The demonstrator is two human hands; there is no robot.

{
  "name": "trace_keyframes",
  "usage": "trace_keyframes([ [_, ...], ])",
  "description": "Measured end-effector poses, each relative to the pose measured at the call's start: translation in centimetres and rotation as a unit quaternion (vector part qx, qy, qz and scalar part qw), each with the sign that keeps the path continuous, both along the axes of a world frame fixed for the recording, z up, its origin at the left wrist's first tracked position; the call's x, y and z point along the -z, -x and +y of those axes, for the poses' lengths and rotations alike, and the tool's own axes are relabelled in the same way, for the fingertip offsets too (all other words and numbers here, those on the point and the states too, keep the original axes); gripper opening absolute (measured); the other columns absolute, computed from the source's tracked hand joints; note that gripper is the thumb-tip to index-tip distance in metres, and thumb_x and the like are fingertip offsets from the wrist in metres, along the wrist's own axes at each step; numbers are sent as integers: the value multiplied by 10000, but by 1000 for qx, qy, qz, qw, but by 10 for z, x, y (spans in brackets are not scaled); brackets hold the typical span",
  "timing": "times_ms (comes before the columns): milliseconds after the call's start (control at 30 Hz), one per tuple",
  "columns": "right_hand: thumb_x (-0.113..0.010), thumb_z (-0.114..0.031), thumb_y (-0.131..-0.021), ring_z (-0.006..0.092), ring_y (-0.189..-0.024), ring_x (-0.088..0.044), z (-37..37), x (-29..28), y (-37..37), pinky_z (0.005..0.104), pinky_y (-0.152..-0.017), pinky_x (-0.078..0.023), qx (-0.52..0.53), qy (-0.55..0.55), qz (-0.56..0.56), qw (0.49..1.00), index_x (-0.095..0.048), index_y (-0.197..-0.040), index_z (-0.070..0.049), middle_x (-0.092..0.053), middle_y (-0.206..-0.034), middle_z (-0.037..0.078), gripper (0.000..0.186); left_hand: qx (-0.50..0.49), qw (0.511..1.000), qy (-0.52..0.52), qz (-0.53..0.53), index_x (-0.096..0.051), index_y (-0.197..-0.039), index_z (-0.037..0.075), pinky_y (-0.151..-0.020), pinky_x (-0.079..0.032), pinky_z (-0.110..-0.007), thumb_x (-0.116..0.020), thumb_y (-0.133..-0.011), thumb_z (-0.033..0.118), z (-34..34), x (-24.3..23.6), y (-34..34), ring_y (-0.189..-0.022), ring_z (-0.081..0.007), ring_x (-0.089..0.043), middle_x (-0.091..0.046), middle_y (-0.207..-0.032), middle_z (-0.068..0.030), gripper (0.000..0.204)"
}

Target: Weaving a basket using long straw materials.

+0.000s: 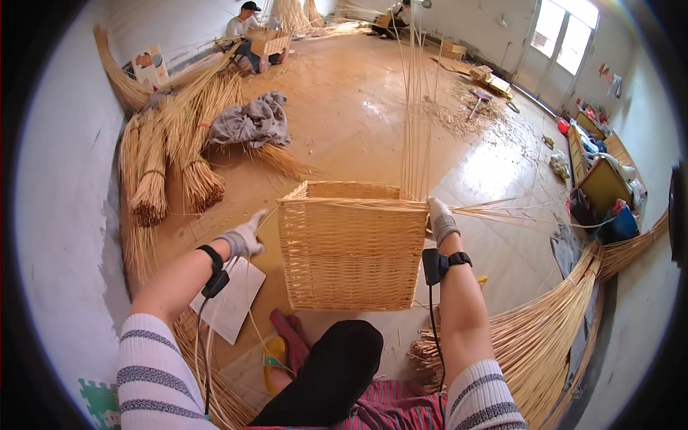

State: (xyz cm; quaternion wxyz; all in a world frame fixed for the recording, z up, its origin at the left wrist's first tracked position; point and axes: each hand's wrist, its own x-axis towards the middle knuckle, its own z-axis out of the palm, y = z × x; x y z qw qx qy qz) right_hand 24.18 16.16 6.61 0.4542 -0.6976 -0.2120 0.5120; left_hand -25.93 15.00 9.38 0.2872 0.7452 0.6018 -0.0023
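Observation:
A rectangular woven wicker basket (351, 258) stands in front of my knees, its near wall facing me. Tall thin uprights rise from its far right side, and a bundle of loose strands runs out rightward from the rim. My right hand (441, 218), in a pale glove, is closed around wicker strands (494, 212) at the right corner of the rim. Off the basket's left side, my gloved left hand (247, 236) pinches a thin wicker strand that leads to the left rim corner. More pale strands hang below that hand.
Tied wicker bundles (152, 190) and a grey cloth (251, 120) lie at the left wall. A large wicker bundle (537, 330) spreads at my right. A white board (231, 297) lies below my left hand. Another person (247, 32) sits with a basket at the far left.

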Motion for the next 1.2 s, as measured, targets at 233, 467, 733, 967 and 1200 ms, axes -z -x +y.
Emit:
trace_keyframes([
  [233, -541, -538, -954, 199, -909, -594, -77, 27, 9, 416, -737, -516, 37, -39, 18, 998, -657, -1137, -154, -630, -1003, 39, 441, -1, 992, 108, 71, -498, -1429, 47, -667, -578, -357, -810, -784, 318, -19, 38, 100, -697, -232, -700, -744, -898, -143, 766],
  [467, -677, -488, -924, 178, -906, -642, -231, 142, 15, 351, -758, -548, 201, -66, -3, 977, -664, -1122, -99, -665, -1023, 36, 438, -10, 971, 162, -173, -40, -1625, 55, -706, -594, -387, -687, -818, 713, -125, 67, -16, -739, -260, -739, -702, -1153, -240, 1226],
  [733, -588, -603, -964, 196, -809, -645, -286, 220, 36, 368, -752, -531, 189, -67, -95, 975, -716, -1139, -40, -706, -984, 68, 603, -211, 941, 165, -204, -569, -1237, -68, -573, -563, -379, -602, -927, 533, -153, 119, -27, -592, -252, -684, -696, -920, -188, 677],
  [967, -513, -377, -1060, 305, -807, -650, -301, 193, 82, 426, -728, -518, 95, 48, -554, 826, -656, -1120, -108, -685, -896, 133, 310, -235, 950, 170, -110, -486, -1376, -69, -658, -584, -429, -546, -945, 588, -159, 103, -32, -732, -308, -733, -678, -1101, -280, 787],
  [1200, -569, -360, -1014, 226, -769, -575, -285, 163, 92, 387, -805, -480, 211, -101, -207, 950, -629, -920, -30, -620, -812, 96, 349, -91, 993, -39, 62, -397, -1509, 12, -1134, -390, -473, -619, -905, 591, -141, 104, -8, -1349, -453, -498, -546, -1411, -309, 866],
])
